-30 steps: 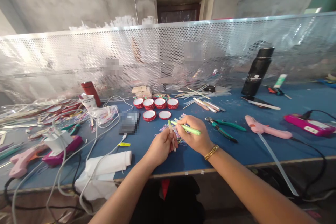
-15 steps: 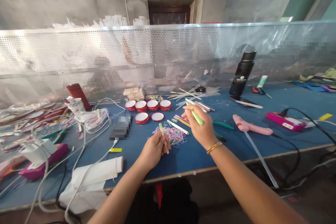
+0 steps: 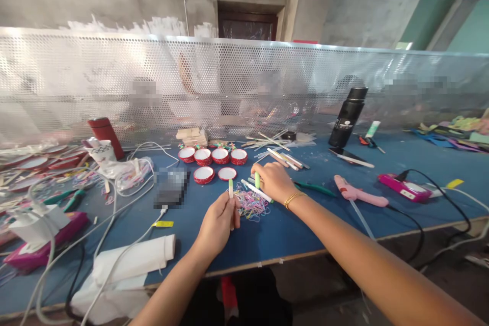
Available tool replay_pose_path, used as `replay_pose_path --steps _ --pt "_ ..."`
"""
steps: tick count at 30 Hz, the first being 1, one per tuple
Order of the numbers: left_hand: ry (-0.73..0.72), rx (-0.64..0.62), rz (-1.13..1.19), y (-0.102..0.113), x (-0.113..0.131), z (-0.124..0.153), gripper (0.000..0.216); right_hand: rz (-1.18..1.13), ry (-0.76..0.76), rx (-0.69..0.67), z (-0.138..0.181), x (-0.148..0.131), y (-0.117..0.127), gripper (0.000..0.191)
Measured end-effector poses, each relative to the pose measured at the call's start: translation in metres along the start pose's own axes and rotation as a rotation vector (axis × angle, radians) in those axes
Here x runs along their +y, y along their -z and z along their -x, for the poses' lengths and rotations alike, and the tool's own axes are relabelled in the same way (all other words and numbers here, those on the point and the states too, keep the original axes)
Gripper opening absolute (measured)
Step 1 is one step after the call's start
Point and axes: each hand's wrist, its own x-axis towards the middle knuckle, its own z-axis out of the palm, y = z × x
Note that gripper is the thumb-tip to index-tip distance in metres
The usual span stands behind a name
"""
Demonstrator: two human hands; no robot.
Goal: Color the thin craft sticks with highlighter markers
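Note:
My left hand (image 3: 218, 220) is closed around a flat pale stick (image 3: 231, 194), which points up and shows green at its top end. To the right, my right hand (image 3: 274, 182) grips a green marker pen (image 3: 257, 180), held nearly upright; its lower end is hidden or hard to make out. The two are a short gap apart. Beneath and between them lies a pile of thin pastel loops (image 3: 252, 209), and a white marker (image 3: 246, 187) rests by it. Red-rimmed white round lids (image 3: 204, 174) sit just beyond my left hand, some stacked.
Several more markers (image 3: 288, 159) and thin sticks (image 3: 267, 140) lie behind my right hand. A pink glue gun (image 3: 359, 193), a black bottle (image 3: 346, 119) and a magenta power strip (image 3: 404, 187) are at right. At left are a phone (image 3: 171, 187), cables and a white roll (image 3: 135, 260).
My right hand has moved left with the green marker, which has turned more upright. My left hand has tipped the stick more upright. The camera view has shifted slightly.

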Motion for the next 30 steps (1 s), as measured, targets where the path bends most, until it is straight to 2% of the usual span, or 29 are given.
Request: replay_pose_path --steps 3,7,16,21,26,30 --pt "0.023 0.031 0.103 -0.001 0.006 0.0 0.033 0.029 0.007 -0.039 -0.007 0.001 -0.01 0.027" --pt "0.155 0.085 0.291 -0.005 0.011 0.001 0.038 0.037 -0.016 -0.064 -0.008 0.003 -0.019 0.028" --pt "0.169 0.249 0.171 -0.004 0.015 -0.003 0.039 -0.015 -0.034 -0.092 -0.016 -0.002 -0.015 0.025" --pt "0.229 0.219 0.204 -0.008 0.02 -0.004 0.045 -0.083 -0.03 -0.094 -0.025 0.0 -0.017 0.027" --pt "0.249 0.285 0.253 -0.008 0.02 -0.003 0.053 -0.216 -0.066 -0.001 -0.011 -0.011 0.007 0.026" --pt "0.193 0.292 0.21 -0.008 0.02 -0.002 0.053 -0.607 0.029 0.251 0.027 -0.044 0.035 0.026"
